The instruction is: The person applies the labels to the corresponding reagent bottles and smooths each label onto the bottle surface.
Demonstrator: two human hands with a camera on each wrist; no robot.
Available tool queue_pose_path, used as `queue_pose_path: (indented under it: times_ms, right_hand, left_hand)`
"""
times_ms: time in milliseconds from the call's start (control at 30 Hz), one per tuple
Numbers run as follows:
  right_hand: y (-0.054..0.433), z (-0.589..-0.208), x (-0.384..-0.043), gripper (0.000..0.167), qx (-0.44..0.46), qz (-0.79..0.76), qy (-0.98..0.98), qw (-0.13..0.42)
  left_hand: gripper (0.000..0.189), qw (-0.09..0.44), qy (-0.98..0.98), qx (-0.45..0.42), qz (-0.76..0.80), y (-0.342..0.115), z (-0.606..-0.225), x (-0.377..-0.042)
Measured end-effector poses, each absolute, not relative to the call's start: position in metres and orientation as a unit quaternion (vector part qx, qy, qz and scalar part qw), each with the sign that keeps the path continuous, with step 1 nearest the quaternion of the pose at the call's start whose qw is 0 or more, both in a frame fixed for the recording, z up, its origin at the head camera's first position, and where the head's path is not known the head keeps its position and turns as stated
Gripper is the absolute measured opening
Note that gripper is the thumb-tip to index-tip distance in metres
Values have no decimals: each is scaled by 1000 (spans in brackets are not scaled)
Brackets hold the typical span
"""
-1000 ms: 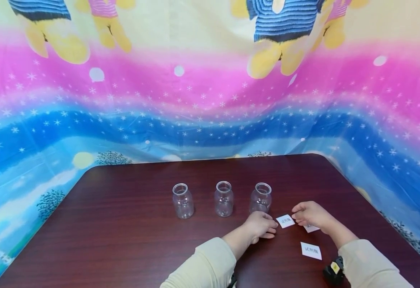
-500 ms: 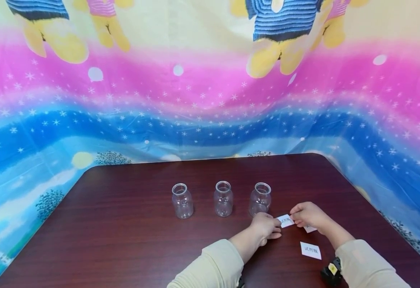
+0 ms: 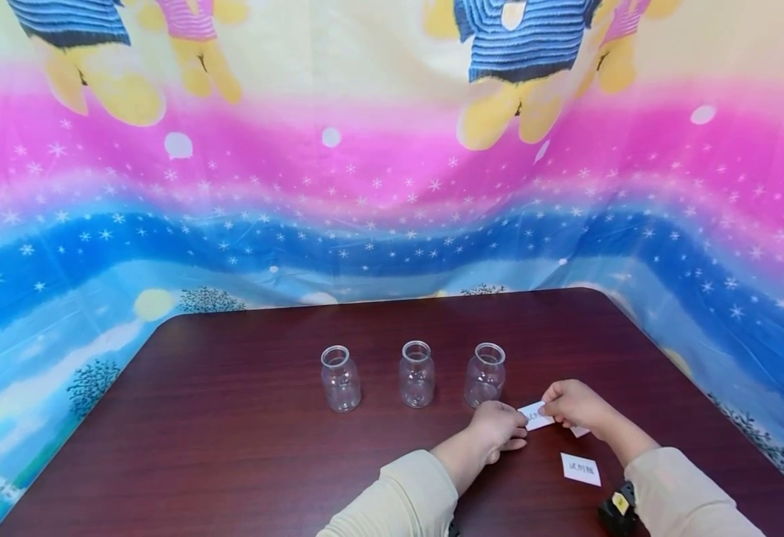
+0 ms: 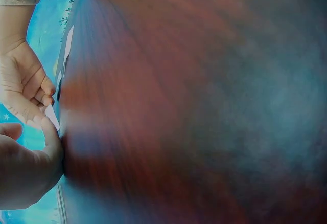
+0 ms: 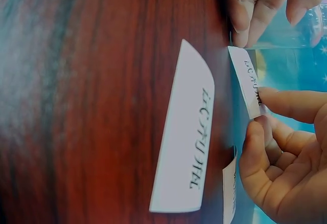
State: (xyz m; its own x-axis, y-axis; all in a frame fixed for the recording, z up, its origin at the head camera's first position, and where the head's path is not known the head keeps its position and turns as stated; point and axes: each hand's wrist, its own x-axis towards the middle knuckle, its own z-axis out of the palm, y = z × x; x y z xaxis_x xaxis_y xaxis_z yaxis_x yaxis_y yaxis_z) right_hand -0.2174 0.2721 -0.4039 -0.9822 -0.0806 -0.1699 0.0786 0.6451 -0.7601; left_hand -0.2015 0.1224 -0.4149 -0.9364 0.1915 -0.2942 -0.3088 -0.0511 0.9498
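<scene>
My right hand [image 3: 578,403] pinches the right edge of a small white paper label [image 3: 536,415] with printed characters, between thumb and forefinger. In the right wrist view the label [image 5: 246,81] is lifted at an angle beside the table surface. My left hand [image 3: 497,429] lies at the label's left edge, fingers extended and thumb apart; whether it presses the paper is hard to tell. In the left wrist view, my left hand [image 4: 30,168] meets the label's corner [image 4: 52,116]. A second label [image 3: 580,431] is partly hidden under my right hand. A third label [image 3: 581,469] lies flat nearer me.
Three clear jars, a left one [image 3: 341,384], a middle one [image 3: 417,380] and a right one [image 3: 485,380], stand upright in a row on the dark red table [image 3: 230,447]. The right jar is just behind my left hand. A patterned cloth [image 3: 365,186] hangs around the table.
My left hand has moved right up to the label's edge. My right hand has closed its thumb and finger on the label's right edge. The jars have stayed put.
</scene>
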Motion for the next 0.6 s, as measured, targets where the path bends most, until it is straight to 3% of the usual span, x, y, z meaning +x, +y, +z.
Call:
queue_pose_path:
  times_ms: [600]
  right_hand:
    - [282,-395,-205,18,-76,-458,879,110]
  left_hand:
    - [7,164,698,-16,697,119,-414,-198]
